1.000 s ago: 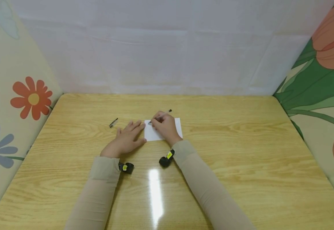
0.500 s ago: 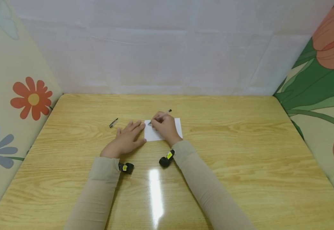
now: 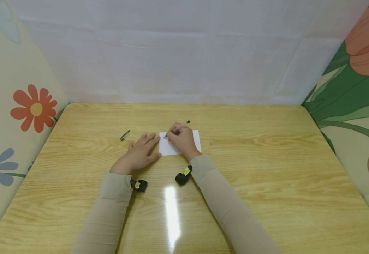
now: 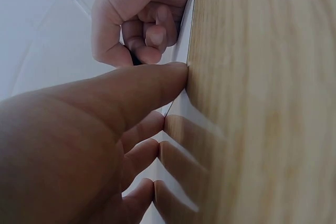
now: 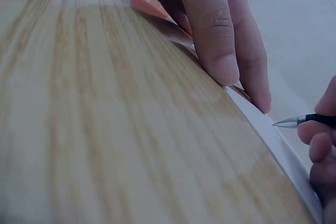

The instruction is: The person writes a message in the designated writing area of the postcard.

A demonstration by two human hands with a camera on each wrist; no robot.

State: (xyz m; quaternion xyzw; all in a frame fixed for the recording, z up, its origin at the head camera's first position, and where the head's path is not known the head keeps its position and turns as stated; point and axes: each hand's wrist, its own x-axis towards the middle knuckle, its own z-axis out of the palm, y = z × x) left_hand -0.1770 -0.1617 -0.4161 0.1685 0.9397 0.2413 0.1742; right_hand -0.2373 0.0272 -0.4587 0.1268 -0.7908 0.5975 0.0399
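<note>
A small white sheet of paper (image 3: 171,150) lies on the wooden table, partly covered by my right hand (image 3: 184,141). That hand pinches a pen (image 3: 183,124) with a clear barrel and a dark end. In the right wrist view the metal pen tip (image 5: 286,124) is at the paper, near its left part; whether it touches, I cannot tell. My left hand (image 3: 141,153) lies with spread, fairly straight fingers, its thumb and fingertips on the paper's left edge. Beyond the left hand, a pen cap (image 3: 125,135) with a black clip rests on the table.
The wooden table (image 3: 267,169) runs back to a white cloth (image 3: 171,63) at its far edge. Flower-printed panels flank it left and right. Both wrists carry a small black camera, the right wrist's camera (image 3: 182,177) hanging close to the tabletop.
</note>
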